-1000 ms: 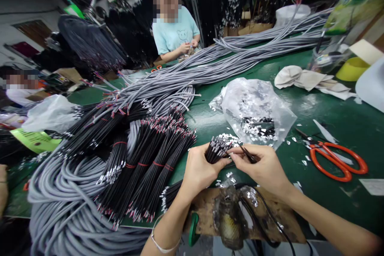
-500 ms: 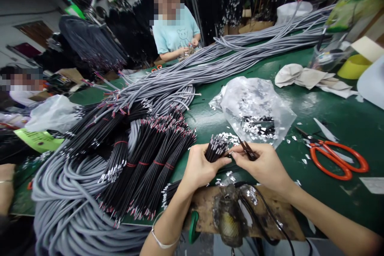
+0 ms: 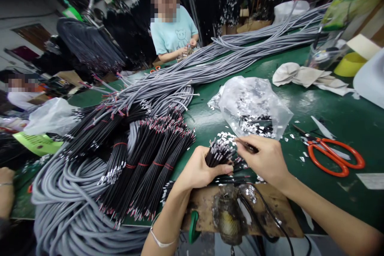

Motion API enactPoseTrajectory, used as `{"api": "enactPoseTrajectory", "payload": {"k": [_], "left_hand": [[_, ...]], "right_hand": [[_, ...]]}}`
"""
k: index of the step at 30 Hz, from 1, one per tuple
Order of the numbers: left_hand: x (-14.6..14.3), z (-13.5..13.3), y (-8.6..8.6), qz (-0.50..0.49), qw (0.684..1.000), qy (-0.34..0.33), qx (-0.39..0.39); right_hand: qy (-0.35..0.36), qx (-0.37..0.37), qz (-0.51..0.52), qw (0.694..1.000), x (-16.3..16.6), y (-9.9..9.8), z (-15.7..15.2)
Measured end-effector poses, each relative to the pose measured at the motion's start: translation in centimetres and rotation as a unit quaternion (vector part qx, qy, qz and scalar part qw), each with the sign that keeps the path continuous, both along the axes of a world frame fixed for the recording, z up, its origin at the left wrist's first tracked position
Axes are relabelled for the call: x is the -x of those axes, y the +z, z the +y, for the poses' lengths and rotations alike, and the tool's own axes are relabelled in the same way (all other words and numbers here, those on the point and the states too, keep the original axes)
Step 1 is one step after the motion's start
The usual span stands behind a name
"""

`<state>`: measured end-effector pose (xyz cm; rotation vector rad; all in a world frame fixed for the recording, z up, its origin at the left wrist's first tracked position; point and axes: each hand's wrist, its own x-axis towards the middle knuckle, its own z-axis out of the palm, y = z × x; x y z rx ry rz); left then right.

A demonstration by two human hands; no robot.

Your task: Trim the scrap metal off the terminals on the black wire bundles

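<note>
My left hand (image 3: 198, 168) is wrapped round a bundle of black wires (image 3: 218, 154), their silvery tips pointing up and away from me. My right hand (image 3: 267, 162) is closed on dark tweezers (image 3: 249, 147), close to the right side of that bundle. Loose wire ends show below the tweezers, between the two hands. Small silvery pieces (image 3: 225, 135) lie scattered just behind the bundle. A clear plastic bag (image 3: 255, 96) holding more of these pieces rests beyond my right hand. Below my hands a wooden board (image 3: 276, 208) carries a grimy, wrapped device (image 3: 228, 218).
Red-handled scissors (image 3: 336, 156) lie at right. Banded black wire bundles (image 3: 150, 164) and coiled grey cables (image 3: 69, 192) fill the left. Long grey cables (image 3: 240, 54) cross the green table (image 3: 303, 104). A person in a light-blue shirt (image 3: 174, 32) sits opposite; another person's hand (image 3: 6, 188) is at far left.
The bundle in my left hand has tilted to the right and its tips have spread. My right hand has turned with the tweezers, which now lie flatter. More loose wires show between my hands.
</note>
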<state>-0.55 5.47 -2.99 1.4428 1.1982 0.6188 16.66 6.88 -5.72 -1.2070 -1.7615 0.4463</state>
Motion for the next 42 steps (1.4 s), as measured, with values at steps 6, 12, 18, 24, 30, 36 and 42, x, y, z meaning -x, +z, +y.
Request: {"api": "enactPoseTrajectory", "payload": {"k": [6, 12, 18, 24, 30, 36, 42], "left_hand": [[0.1, 0.7, -0.3, 0.07, 0.995, 0.048, -0.06], [0.6, 0.9, -1.2, 0.16, 0.978, 0.072, -0.115], [1.0, 0.7, -1.1, 0.207, 0.959, 0.124, -0.147], [0.6, 0.5, -1.0, 0.194, 0.959, 0.133, -0.157], [0.9, 0.6, -0.8, 0.174, 0.957, 0.148, -0.176], [0.6, 0.3, -0.4, 0.163, 0.957, 0.16, -0.176], [0.0, 0.0, 0.0, 0.156, 0.961, 0.147, -0.173]], "right_hand": [[-0.024, -0.001, -0.012, 1.0, -1.1, -0.4, 0.7], [0.109, 0.079, 0.008, 0.991, 0.1, -1.5, 0.1], [0.138, 0.098, -0.05, 0.984, 0.1, -1.9, -0.2], [0.118, 0.107, -0.23, 0.96, 0.1, -2.0, -0.4], [0.071, 0.101, -0.029, 0.992, 0.4, -1.2, -0.3], [0.068, 0.093, -0.007, 0.993, 0.5, -1.0, -0.9], [0.108, 0.071, -0.001, 0.992, 0.5, -1.0, -1.0]]}}
